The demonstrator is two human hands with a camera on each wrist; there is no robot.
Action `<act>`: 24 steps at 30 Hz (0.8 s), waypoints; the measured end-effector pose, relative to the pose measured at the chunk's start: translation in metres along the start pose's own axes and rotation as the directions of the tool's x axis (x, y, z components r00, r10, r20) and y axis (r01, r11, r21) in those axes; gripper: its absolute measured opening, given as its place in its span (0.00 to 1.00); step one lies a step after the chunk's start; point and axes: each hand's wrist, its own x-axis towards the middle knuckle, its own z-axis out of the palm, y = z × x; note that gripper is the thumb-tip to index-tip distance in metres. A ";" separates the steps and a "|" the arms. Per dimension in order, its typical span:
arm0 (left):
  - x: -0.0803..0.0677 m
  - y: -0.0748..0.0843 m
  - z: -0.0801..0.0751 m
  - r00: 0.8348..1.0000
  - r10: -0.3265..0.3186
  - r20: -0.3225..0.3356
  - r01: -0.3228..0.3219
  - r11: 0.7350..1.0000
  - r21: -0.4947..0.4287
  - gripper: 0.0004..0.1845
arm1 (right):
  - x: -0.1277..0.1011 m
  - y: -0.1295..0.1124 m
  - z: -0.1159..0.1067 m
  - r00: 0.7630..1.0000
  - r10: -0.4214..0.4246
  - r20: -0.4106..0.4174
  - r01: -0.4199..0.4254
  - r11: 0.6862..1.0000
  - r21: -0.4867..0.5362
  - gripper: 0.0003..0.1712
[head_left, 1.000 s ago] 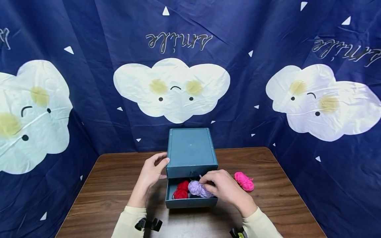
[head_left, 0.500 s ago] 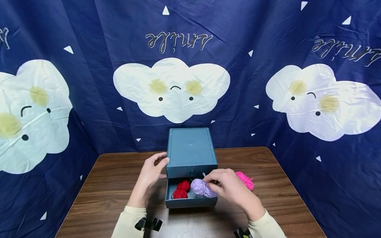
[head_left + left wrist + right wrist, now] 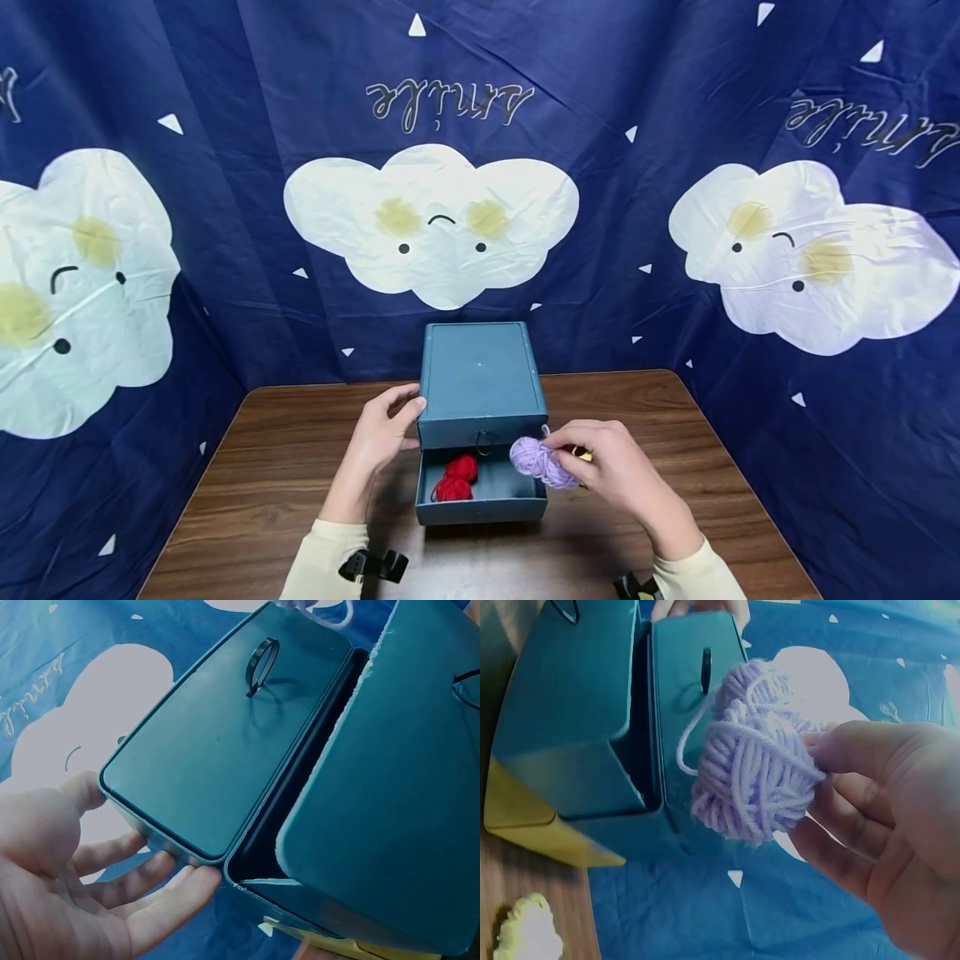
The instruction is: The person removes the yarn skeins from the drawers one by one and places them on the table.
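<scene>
My right hand (image 3: 611, 462) pinches a lilac yarn skein (image 3: 542, 461) between thumb and fingers, just past the right side of the pulled-out drawer (image 3: 480, 510). In the right wrist view the skein (image 3: 754, 761) hangs from the fingertips with a loose strand looping off it. A red yarn skein (image 3: 456, 479) lies in the left part of the drawer. My left hand (image 3: 386, 427) rests its thumb and fingers along the left side of the teal drawer box (image 3: 483, 367). The left wrist view has those fingers at the box's side edge, below its upper drawer front with a black ring pull (image 3: 262, 666).
A yellow lower part (image 3: 525, 802) shows under the box in both wrist views. Pale yellow yarn (image 3: 529, 930) lies on the wooden table (image 3: 300, 467) beside it. A dark blue curtain (image 3: 615, 67) with clouds stands around the table.
My right hand has lifted the lilac skein out of the drawer and carried it rightward. The pink skein on the right is now hidden behind that hand. My left hand stays in place.
</scene>
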 end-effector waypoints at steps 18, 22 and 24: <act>-0.002 0.002 0.000 1.000 0.001 0.002 -0.001 1.000 0.007 0.25 | -0.025 0.035 -0.017 0.991 0.130 -0.019 -0.131 0.986 -0.106 0.16; -0.001 0.002 0.000 1.000 -0.003 -0.001 0.003 1.000 0.005 0.25 | -0.032 0.044 -0.019 0.985 0.173 -0.017 -0.174 0.976 -0.131 0.15; -0.001 0.002 0.000 1.000 -0.003 -0.003 0.003 1.000 0.002 0.25 | -0.036 0.049 -0.020 0.979 0.202 -0.014 -0.202 0.971 -0.131 0.14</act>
